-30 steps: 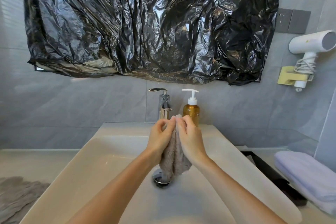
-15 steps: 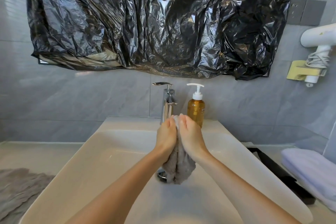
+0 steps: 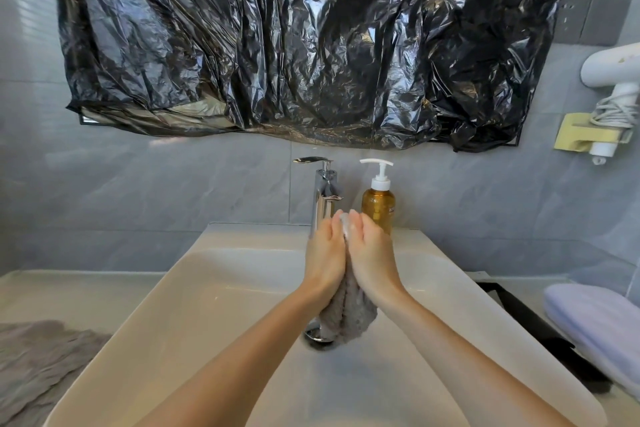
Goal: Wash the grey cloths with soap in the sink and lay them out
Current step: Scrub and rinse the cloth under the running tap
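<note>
A bunched grey cloth (image 3: 348, 317) is pressed between my left hand (image 3: 325, 253) and my right hand (image 3: 372, 255) over the middle of the white sink (image 3: 207, 305). Its lower end hangs just above the drain (image 3: 313, 334). White foam shows between my fingertips at the top. An amber soap pump bottle (image 3: 378, 204) stands on the sink's back ledge, right of the chrome tap (image 3: 323, 194). A second grey cloth (image 3: 38, 364) lies flat on the counter to the left.
A folded pale lilac towel (image 3: 599, 322) lies on the right counter beside a black tray (image 3: 526, 319). Black plastic sheeting (image 3: 294, 45) covers the wall above. A white hair dryer (image 3: 613, 80) hangs at the right wall.
My hands have closed flat together around the cloth, and its hanging end has bunched up shorter. The view has shifted slightly.
</note>
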A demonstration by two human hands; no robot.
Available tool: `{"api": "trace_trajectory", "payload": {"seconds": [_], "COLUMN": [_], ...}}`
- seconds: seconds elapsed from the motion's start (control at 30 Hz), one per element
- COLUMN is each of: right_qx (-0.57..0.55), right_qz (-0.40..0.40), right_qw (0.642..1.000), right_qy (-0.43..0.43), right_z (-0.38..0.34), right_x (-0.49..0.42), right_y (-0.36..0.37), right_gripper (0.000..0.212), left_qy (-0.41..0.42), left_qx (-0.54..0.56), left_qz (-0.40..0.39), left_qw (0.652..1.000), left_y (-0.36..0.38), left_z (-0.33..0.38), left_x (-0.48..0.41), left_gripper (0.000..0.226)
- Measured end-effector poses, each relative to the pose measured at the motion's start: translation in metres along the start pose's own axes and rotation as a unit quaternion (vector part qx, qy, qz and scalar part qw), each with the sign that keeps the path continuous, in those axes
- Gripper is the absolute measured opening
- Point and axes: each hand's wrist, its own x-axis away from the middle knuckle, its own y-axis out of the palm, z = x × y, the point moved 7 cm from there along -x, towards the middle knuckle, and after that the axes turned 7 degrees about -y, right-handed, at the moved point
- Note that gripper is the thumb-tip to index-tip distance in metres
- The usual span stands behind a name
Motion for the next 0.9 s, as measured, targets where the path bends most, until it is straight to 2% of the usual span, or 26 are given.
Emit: {"api": "trace_trajectory", "payload": {"seconds": [0.1,0.2,0.3,0.4,0.47,0.57,0.7,0.8,0.9], "right_qx": [-0.003,-0.011,-0.027,-0.041,-0.075,-0.094,-0.127,-0.112,-0.108], "right_qz": [0.039,0.016,0.032,0.017,-0.004,0.015,-0.014,0.01,-0.08], "right_qw": [0.999,1.0,0.999,0.999,0.997,0.993,0.991,0.99,0.988], "right_qy": [0.031,-0.012,0.032,0.011,0.021,0.077,0.035,0.086,0.07], "right_z": [0.006,-0.008,0.003,-0.003,-0.004,0.006,-0.002,0.012,0.011], "right_x": [-0.004,0.002,-0.01,0.0,0.002,-0.005,0.007,-0.004,0.003], "right_y": [-0.007,-0.001,-0.007,-0.004,-0.001,-0.002,0.009,0.004,0.017], "right_gripper": [0.039,0.036,0.039,0.034,0.036,0.034,0.037,0.034,0.036], "left_qy": [0.018,0.003,0.013,0.016,0.003,-0.024,-0.065,-0.093,-0.102], "left_qx": [-0.003,0.024,0.02,0.015,0.019,0.044,0.065,0.1,0.104], "left_qz": [-0.015,-0.009,-0.022,0.001,-0.005,-0.029,0.001,-0.029,-0.007], "left_qw": [1.0,1.0,0.999,1.0,1.0,0.998,0.996,0.99,0.989], "left_y": [0.006,0.0,0.006,0.0,0.001,0.009,0.0,0.007,-0.006], "left_z": [0.004,0.003,0.002,0.003,-0.001,-0.008,-0.018,-0.019,-0.015], "left_x": [0.005,-0.001,0.004,0.0,-0.002,0.003,-0.01,-0.003,-0.01], "left_gripper": [0.041,0.04,0.043,0.044,0.042,0.044,0.048,0.047,0.052]}}
